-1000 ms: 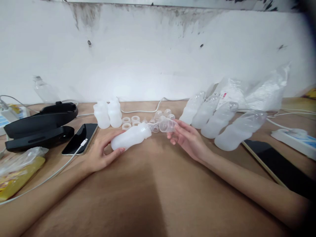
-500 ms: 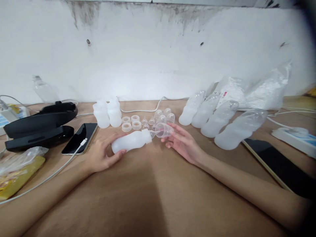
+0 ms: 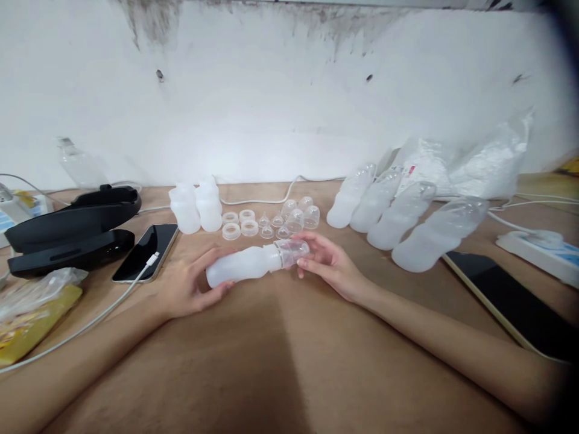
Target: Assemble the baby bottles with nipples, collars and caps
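My left hand (image 3: 195,282) is wrapped round the base of a frosted white baby bottle (image 3: 242,265), which lies on its side with its neck pointing right. Over the bottle's neck end sits a clear dome cap (image 3: 292,252), gripped by the fingers of my right hand (image 3: 328,264). Whether the cap is fully seated cannot be made out. Just behind are several clear bottle nipples (image 3: 266,231), more clear dome caps (image 3: 295,218) and several white collar rings (image 3: 231,230).
Frosted bottles (image 3: 208,208) stand at the back left. Several capped bottles (image 3: 423,241) are lined up at right. A phone (image 3: 147,252), black case (image 3: 76,223) and yellow packet (image 3: 40,322) lie left; another phone (image 3: 506,301) and a power strip (image 3: 543,256) lie right.
My right hand has moved the dome cap left, onto the bottle's neck, covering the nipple that showed there before. My left hand keeps its hold, with the bottle shifted only slightly.
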### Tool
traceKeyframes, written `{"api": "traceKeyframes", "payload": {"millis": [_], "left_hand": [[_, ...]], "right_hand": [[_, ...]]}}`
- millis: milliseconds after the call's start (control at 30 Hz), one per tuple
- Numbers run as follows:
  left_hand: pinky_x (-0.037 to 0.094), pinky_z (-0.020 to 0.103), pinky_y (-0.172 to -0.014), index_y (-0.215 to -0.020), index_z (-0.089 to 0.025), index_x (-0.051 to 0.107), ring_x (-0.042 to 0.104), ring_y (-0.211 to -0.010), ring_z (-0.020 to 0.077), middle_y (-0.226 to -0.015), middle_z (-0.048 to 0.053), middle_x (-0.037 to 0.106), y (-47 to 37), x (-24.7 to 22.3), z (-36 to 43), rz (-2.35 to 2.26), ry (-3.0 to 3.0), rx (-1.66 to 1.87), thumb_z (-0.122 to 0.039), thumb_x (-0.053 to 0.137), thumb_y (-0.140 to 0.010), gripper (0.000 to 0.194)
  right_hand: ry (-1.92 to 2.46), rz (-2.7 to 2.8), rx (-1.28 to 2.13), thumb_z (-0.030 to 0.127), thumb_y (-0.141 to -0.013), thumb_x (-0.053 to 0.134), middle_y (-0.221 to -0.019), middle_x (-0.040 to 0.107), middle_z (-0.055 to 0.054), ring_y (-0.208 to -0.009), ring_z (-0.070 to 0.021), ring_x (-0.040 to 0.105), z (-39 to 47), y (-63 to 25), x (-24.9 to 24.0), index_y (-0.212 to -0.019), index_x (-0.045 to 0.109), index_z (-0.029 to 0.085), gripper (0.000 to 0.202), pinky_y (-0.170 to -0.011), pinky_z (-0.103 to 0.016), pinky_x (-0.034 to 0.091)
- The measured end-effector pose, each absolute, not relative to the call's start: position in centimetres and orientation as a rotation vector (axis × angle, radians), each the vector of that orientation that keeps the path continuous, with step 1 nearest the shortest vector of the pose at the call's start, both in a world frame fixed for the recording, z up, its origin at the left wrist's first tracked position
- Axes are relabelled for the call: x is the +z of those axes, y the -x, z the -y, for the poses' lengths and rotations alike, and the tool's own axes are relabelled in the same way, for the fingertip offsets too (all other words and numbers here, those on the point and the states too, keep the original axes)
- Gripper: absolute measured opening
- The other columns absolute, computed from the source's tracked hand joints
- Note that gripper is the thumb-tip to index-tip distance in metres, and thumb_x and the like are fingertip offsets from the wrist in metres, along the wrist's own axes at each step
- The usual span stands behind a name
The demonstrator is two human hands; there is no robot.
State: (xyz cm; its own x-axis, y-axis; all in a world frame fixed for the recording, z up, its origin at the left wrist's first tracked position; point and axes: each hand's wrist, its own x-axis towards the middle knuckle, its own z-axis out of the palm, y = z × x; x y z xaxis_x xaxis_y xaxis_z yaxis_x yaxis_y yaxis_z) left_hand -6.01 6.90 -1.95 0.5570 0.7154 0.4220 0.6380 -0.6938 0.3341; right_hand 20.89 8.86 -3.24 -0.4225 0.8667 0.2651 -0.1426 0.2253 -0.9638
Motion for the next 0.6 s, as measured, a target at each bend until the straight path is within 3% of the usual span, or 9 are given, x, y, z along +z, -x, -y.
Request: {"api": "traceKeyframes", "payload": {"millis": [367, 600], "left_hand": [[0.046, 0.033, -0.081, -0.115, -0.018, 0.044, 0.056, -0.097, 0.0223, -0.109, 0.007, 0.058, 5.5, -1.4, -6.4, -1.162, -2.608, 0.765, -0.030, 0.051, -0.079, 0.039], [0.047, 0.028, -0.068, -0.113, -0.021, 0.046, 0.058, -0.084, 0.0193, -0.099, 0.004, 0.060, 4.8, -1.4, -5.7, -1.267, -2.494, 0.751, -0.035, 0.049, -0.080, 0.036]], "right_hand": [[0.787, 1.609, 1.322, 0.022, -0.072, 0.063, -0.098, 0.061, -0.004, -0.066, -0.0120, 0.060, -8.6, -20.7, -2.8, -0.105, 0.054, 0.024, 0.034, -0.056, -0.027, 0.050], [0.871, 1.653, 1.307, 0.025, -0.077, 0.059, -0.074, 0.066, -0.001, -0.061, -0.0120, 0.059, -8.5, -20.9, -2.4, -0.114, 0.050, 0.020, 0.038, -0.063, -0.029, 0.048]]}}
